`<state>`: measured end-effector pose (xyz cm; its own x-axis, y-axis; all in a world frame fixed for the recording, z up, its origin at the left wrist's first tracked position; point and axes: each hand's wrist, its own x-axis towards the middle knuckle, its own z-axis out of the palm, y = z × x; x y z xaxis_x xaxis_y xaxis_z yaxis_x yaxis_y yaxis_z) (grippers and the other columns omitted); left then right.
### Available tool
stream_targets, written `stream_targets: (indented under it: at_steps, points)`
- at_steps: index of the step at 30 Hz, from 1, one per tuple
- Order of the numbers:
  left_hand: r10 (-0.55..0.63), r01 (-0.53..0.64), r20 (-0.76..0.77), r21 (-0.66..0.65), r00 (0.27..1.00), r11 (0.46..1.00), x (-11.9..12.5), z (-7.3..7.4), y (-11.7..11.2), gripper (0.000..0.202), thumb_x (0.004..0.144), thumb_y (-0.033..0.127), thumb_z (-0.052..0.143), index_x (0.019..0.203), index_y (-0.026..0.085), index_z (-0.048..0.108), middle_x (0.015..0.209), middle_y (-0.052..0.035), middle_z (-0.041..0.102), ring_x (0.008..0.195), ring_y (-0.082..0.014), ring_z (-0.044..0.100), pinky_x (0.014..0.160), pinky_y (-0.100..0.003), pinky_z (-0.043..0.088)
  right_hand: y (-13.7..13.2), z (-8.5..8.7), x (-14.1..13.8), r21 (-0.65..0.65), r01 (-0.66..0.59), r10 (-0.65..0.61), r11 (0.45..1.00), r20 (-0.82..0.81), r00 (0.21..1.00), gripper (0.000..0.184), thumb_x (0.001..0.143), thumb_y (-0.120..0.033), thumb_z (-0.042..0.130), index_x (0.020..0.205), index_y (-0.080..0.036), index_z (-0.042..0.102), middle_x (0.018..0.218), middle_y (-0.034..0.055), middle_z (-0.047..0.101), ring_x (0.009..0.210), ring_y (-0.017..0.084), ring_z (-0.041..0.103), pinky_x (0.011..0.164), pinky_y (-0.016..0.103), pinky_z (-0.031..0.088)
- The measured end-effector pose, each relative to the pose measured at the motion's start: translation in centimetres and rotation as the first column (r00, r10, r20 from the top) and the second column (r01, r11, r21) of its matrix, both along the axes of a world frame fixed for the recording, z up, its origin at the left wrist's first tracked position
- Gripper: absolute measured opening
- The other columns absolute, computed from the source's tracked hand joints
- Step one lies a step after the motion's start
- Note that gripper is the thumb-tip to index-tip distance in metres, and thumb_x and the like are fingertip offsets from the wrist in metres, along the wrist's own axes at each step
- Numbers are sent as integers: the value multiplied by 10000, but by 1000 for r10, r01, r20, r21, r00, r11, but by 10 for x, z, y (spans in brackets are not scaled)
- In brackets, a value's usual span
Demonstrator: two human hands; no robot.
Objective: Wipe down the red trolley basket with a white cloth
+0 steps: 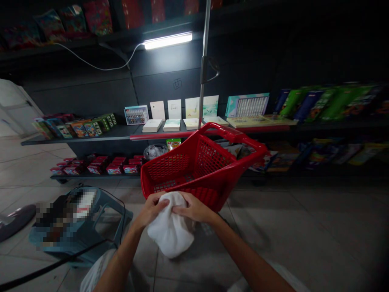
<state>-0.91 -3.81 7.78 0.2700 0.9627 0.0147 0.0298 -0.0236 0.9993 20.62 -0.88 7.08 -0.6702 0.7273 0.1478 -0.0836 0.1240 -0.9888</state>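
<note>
A white cloth (pixel 172 233) is bunched up between my two hands and hangs down toward the floor. My left hand (pixel 154 209) grips its upper left side, with the thumb pressed on top. On the other side my right hand (pixel 191 207) is closed on the cloth too, fingers partly hidden in its folds. Just beyond both hands stands a red plastic shopping cart (pixel 194 178) with perforated walls and a raised handle at the right. My hands are at its near rim; whether they touch it I cannot tell.
Behind the cart a dark shelf (pixel 118 130) carries books, boxes and packets. A metal pole (pixel 204 48) rises in front of it. At the left stands a blue-grey plastic stool (pixel 115 215) with blurred items on it, near a black cable (pixel 67 259) and a round base (pixel 18 221).
</note>
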Motion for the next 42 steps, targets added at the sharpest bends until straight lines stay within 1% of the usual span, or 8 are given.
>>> stream_targets:
  at_steps: [5,7,9,12,15,19,34,42]
  points:
    - [326,-266,-97,386,940,883,1,0,11,338,934,488,644,1089,187,646,1061,-58,686,917,-168,640,801,-266,503,11,6,9,-29,379,-380,925,-68,922,490,793,-571,765,987,-125,707,874,51,728,754,175,637,662,262,511]
    - [442,-338,-126,474,888,813,2,-6,14,303,984,445,572,1152,199,626,1180,-78,675,1054,-190,645,947,-321,503,18,11,21,58,694,-680,717,-162,716,465,859,-565,698,1024,-131,703,927,78,743,818,208,666,707,291,538]
    - [485,-330,-208,508,850,796,3,-13,15,299,1017,416,512,1207,205,607,1224,-87,673,1112,-200,645,1002,-355,496,24,15,36,207,888,-846,410,-277,455,416,937,-506,609,1112,-138,696,1067,123,746,966,254,685,828,349,560]
    - [448,-186,-418,533,790,825,5,-23,15,308,1036,384,480,1272,217,586,1244,-88,689,1151,-218,651,1018,-393,489,29,13,54,597,788,-871,151,-296,391,306,967,-321,534,1160,-162,711,1206,161,718,1140,297,656,1014,431,515]
    - [450,-38,-601,572,661,819,9,-27,16,294,1039,356,482,1283,232,588,1268,-80,695,1195,-243,639,1033,-434,454,26,4,52,895,387,-841,224,-24,541,327,919,-162,516,1165,-170,731,1218,157,725,1199,301,636,1123,475,447]
    - [498,19,-682,599,536,800,14,-30,18,249,1040,336,471,1199,195,600,1198,-104,703,1152,-268,642,982,-440,451,16,-5,29,948,30,-735,316,225,640,405,874,-155,585,1271,-127,660,1381,151,654,1375,287,515,1273,518,255]
    - [569,151,-724,660,390,736,10,-40,18,265,1020,308,473,1235,185,569,1175,-109,673,1090,-265,610,934,-411,445,15,-10,-11,952,9,-798,307,252,547,435,974,-289,624,1375,-130,569,1304,143,670,1204,286,554,1200,528,291]
    - [611,148,-694,698,381,701,-6,-54,13,582,943,231,560,1513,238,442,1369,-128,612,1299,-312,529,1096,-504,392,33,-2,41,972,24,-851,234,193,489,252,1019,-186,496,1191,-184,681,1144,104,723,1155,257,589,1191,481,329]
